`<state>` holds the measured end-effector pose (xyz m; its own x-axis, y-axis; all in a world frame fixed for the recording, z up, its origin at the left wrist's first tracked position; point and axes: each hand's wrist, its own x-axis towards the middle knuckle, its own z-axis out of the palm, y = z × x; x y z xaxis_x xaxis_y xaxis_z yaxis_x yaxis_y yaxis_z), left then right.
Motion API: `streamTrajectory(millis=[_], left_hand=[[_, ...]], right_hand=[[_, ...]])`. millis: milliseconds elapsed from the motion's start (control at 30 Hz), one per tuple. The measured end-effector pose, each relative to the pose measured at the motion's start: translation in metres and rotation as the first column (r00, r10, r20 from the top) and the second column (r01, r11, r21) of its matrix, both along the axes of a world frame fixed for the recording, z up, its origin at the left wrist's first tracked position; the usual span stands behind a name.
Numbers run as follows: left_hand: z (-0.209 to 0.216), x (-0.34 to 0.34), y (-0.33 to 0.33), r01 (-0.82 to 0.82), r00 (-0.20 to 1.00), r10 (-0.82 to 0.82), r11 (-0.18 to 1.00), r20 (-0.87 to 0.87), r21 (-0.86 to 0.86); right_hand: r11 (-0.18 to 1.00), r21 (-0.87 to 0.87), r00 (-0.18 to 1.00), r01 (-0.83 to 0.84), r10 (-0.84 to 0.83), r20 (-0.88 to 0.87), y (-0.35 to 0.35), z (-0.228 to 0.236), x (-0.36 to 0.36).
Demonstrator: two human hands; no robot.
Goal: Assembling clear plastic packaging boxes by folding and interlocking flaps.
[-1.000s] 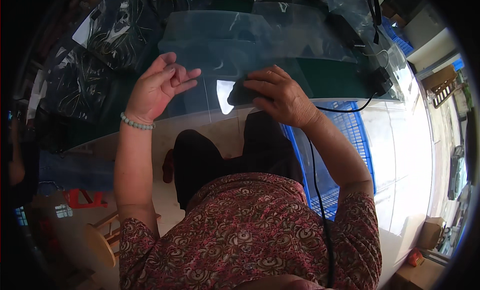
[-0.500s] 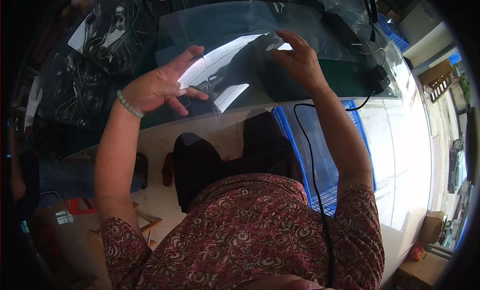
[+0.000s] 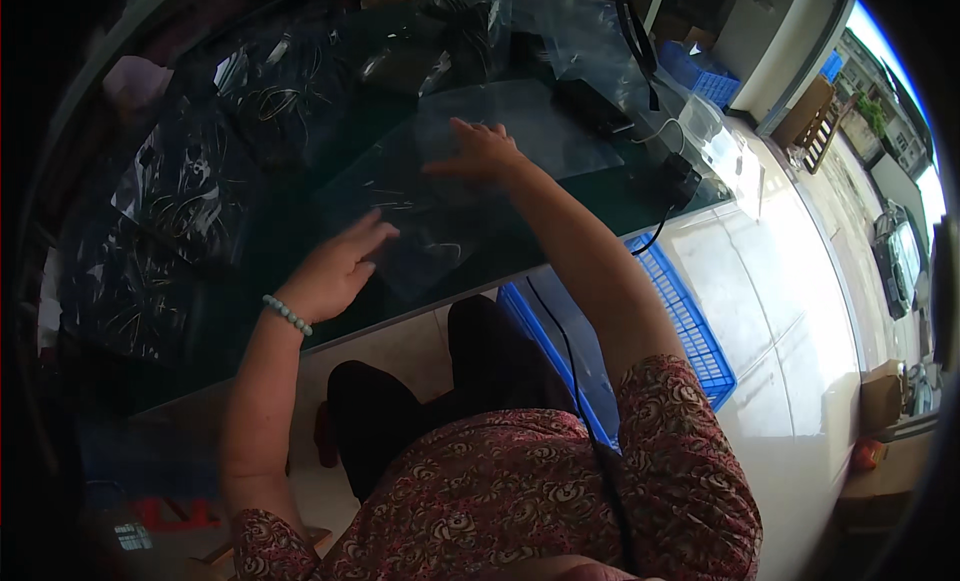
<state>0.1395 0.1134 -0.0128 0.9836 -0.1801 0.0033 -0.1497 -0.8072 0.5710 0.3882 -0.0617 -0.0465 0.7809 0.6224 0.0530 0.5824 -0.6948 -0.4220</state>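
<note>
Clear plastic bags lie on the dark green tabletop [image 3: 285, 206] before me. One transparent bag [image 3: 415, 236] lies between my two hands, faint against the green. My left hand [image 3: 340, 266], with a pale beaded bracelet at its wrist, is beside the near left part of this bag. Its fingers are stretched out and nothing is held in them. Farther away, my right hand [image 3: 482, 155] is over the plastic, palm down, with thumb and fingers apart. Whether either hand touches the film is hard to see. Another clear bag [image 3: 555, 131] extends beyond the right hand.
Clear bags of coiled cables [image 3: 180, 196] cover the table's left side. At the far right are a flat black device [image 3: 592, 106] and a black adapter [image 3: 680, 178] with a hanging cord. A blue plastic crate [image 3: 690, 321] stands below the table's edge, right of my legs.
The clear plastic sheet raised between my hands is now down on the table. My right hand has turned palm down with its fingers out of their pinch. The whole view has shifted.
</note>
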Motion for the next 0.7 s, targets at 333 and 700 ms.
streamTrajectory(millis=[333, 700], left_hand=[[0.018, 0.023, 0.046, -0.345, 0.919, 0.064, 0.609, -0.389, -0.714], [0.0, 0.034, 0.014, 0.023, 0.999, 0.03, -0.171, 0.018, -0.985]], right_hand=[[0.991, 0.106, 0.995, -0.077, 0.07, 0.076, -0.015, -0.016, -0.037], [0.832, 0.455, 0.945, -0.317, 0.318, 0.075, -0.004, -0.002, -0.077]])
